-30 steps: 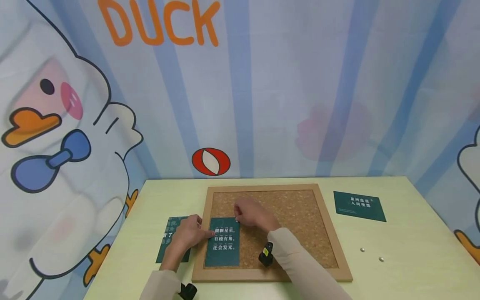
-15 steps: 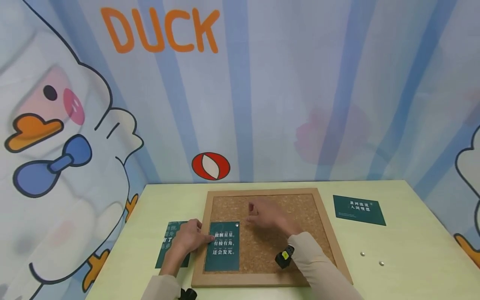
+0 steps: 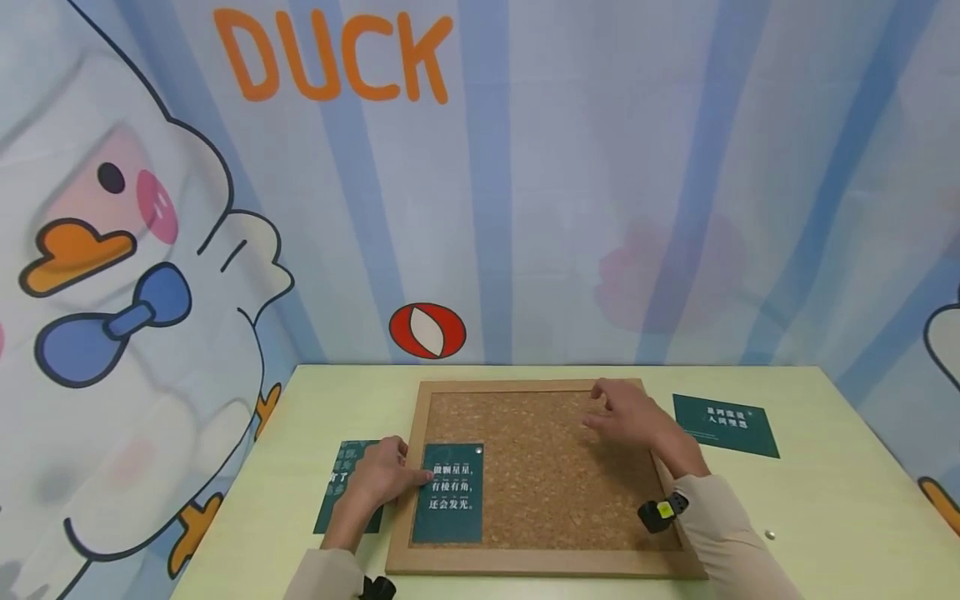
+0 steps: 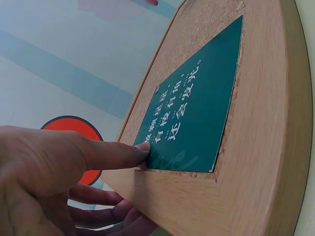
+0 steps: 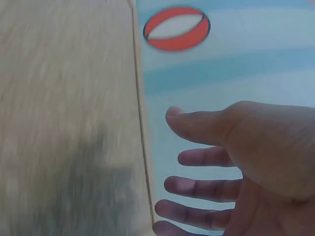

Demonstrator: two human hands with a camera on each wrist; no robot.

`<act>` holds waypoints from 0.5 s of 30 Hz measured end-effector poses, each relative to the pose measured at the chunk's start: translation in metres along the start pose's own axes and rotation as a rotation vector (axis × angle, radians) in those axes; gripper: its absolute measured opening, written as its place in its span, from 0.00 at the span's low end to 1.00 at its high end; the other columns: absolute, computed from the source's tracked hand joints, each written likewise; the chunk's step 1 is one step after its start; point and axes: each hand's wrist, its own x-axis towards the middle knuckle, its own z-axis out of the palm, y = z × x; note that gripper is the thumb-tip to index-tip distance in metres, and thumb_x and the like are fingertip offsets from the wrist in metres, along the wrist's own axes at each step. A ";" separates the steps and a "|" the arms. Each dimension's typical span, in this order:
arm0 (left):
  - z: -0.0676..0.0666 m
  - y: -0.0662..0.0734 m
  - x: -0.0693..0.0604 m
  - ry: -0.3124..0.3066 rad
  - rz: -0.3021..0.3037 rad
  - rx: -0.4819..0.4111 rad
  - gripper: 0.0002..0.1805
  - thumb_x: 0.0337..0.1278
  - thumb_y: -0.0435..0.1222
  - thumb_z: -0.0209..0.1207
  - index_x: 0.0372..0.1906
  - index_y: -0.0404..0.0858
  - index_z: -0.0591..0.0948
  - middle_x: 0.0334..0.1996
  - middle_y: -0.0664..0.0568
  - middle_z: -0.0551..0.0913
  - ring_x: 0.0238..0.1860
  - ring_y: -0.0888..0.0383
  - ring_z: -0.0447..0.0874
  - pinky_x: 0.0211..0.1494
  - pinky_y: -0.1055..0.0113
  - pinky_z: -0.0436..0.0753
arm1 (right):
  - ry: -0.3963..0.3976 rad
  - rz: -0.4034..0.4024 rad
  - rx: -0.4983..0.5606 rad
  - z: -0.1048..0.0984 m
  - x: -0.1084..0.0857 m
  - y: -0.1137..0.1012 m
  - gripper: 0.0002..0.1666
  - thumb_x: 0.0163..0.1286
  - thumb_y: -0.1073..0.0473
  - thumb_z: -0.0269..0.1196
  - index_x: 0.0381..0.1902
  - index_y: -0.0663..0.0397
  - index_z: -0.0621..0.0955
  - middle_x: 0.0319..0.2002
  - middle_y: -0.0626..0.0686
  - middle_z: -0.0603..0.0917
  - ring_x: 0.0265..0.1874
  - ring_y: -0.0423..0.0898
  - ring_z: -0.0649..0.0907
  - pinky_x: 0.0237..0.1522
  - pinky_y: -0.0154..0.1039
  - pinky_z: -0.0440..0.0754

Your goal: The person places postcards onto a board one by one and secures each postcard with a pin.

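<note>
Pale yellow, the table (image 3: 345, 392) stands against a blue-striped backdrop (image 3: 555, 167). On it, a wood-framed, grainy cork board (image 3: 547, 500) carries a rectangular green card (image 3: 448, 525) at its near left, long axis near to far, lettering upright to the person, a silvery pin (image 3: 478, 450) at its far right corner. The left grip (image 3: 381, 477), fingers relaxed, rests its thumb on the card; the right grip (image 3: 632, 422), spread, hangs empty over the cork board.
</note>
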 end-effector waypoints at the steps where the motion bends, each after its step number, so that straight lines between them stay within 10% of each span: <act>1: 0.000 0.000 0.000 0.000 0.000 0.003 0.29 0.55 0.43 0.76 0.52 0.29 0.77 0.36 0.44 0.79 0.28 0.52 0.80 0.27 0.60 0.79 | 0.007 0.006 -0.002 -0.003 -0.004 0.007 0.25 0.76 0.55 0.66 0.59 0.70 0.76 0.46 0.63 0.82 0.41 0.54 0.82 0.39 0.53 0.82; 10: -0.001 0.002 0.000 -0.009 -0.009 0.003 0.29 0.55 0.42 0.76 0.52 0.28 0.77 0.38 0.43 0.79 0.29 0.51 0.81 0.28 0.60 0.81 | 0.049 0.148 -0.011 -0.012 -0.045 0.057 0.42 0.72 0.47 0.69 0.65 0.78 0.69 0.49 0.72 0.80 0.45 0.63 0.83 0.39 0.56 0.84; 15: -0.001 0.002 0.000 -0.008 -0.010 -0.003 0.28 0.55 0.42 0.76 0.51 0.28 0.77 0.37 0.43 0.79 0.28 0.51 0.81 0.27 0.60 0.81 | 0.016 0.209 0.049 -0.010 -0.060 0.073 0.49 0.74 0.43 0.67 0.69 0.82 0.64 0.46 0.71 0.82 0.31 0.52 0.85 0.31 0.49 0.85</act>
